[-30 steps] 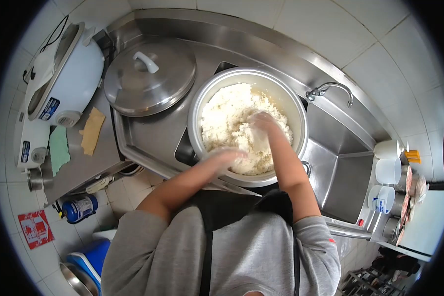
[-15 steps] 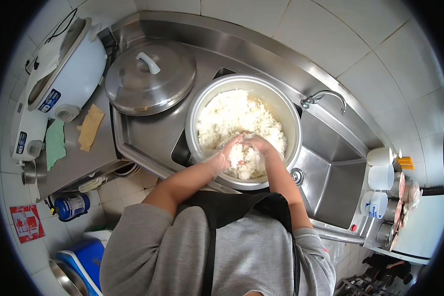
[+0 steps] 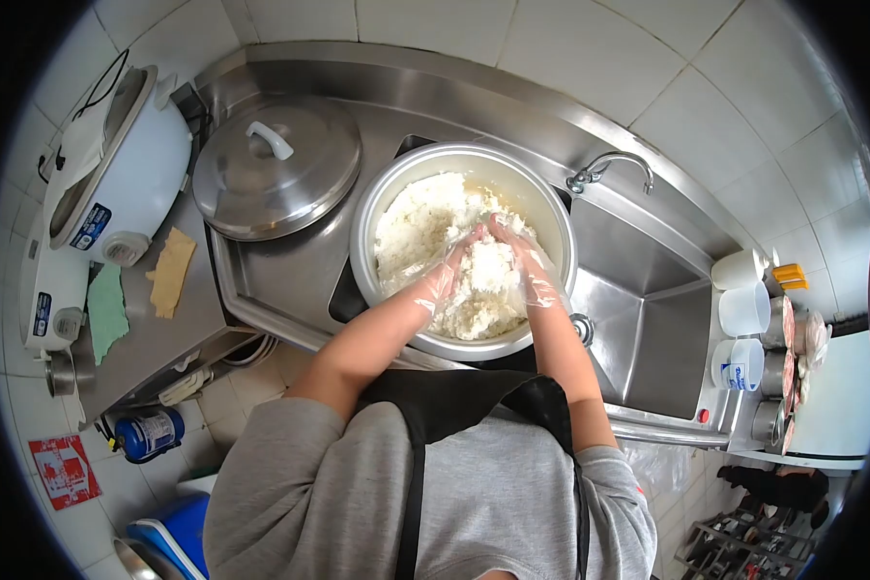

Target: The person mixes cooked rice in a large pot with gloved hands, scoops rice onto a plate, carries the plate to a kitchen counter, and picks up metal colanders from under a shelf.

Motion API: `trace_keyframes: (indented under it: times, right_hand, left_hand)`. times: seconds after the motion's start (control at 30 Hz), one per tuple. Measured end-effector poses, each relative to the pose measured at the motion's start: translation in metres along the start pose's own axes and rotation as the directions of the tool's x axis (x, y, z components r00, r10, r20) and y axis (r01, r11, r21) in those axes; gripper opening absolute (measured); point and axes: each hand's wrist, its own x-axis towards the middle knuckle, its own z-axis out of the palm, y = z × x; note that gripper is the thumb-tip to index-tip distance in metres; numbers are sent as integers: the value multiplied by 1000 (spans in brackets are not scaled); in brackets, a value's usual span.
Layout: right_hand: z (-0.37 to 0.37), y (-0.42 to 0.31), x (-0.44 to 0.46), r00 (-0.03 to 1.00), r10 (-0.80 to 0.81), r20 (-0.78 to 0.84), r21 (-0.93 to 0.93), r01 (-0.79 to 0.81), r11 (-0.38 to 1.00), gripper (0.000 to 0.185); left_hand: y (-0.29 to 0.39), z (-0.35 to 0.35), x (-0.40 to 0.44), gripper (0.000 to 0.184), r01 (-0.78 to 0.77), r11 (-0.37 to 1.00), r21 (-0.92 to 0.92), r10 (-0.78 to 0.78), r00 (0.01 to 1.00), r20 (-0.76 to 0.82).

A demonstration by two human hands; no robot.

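Steel counter (image 3: 295, 280) spreads left of my grip, and in the pot (image 3: 361, 242) beneath it my left hand (image 3: 451, 257) and right hand (image 3: 522, 253) cup, half open, around rice (image 3: 491, 269) whose loose grains could spill if the palms part.

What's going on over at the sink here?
A person in an apron has both hands, the left hand and the right hand, in clear plastic gloves, down in a big pot of white rice. The hands cup a mound of it. The metal lid lies on the counter beside the pot.
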Motion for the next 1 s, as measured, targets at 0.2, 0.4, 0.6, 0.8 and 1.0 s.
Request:
trace_keyframes:
  times: [0.2, 0.4, 0.6, 0.8, 1.0]
  right_hand:
    - [17, -18, -23, 972, -221, -83, -454, 161, 876, 64]
    - [24, 8, -10, 985, -143, -98, -689, 37, 724, 64]
    - [12, 45, 12, 862, -501, 75, -913, 261, 314, 46]
    - [7, 63, 54, 891, -364, -271, -634, 119, 764, 51]
    - [-19, 64, 60, 893, -394, -217, -546, 223, 808, 37]
  left_hand:
    - [-14, 7, 21, 50, -274, 962, -20, 272, 960, -68]
    - [-16, 8, 35, 58, -221, 969, -106, 203, 966, -160]
    - [-9, 11, 27, 58, 8, -550, 835, 373, 897, 237]
    - [-2, 5, 18, 35, -167, 181, 969, 264, 957, 116]
    - [2, -12, 25, 24, -107, 991, 75, 109, 994, -11]
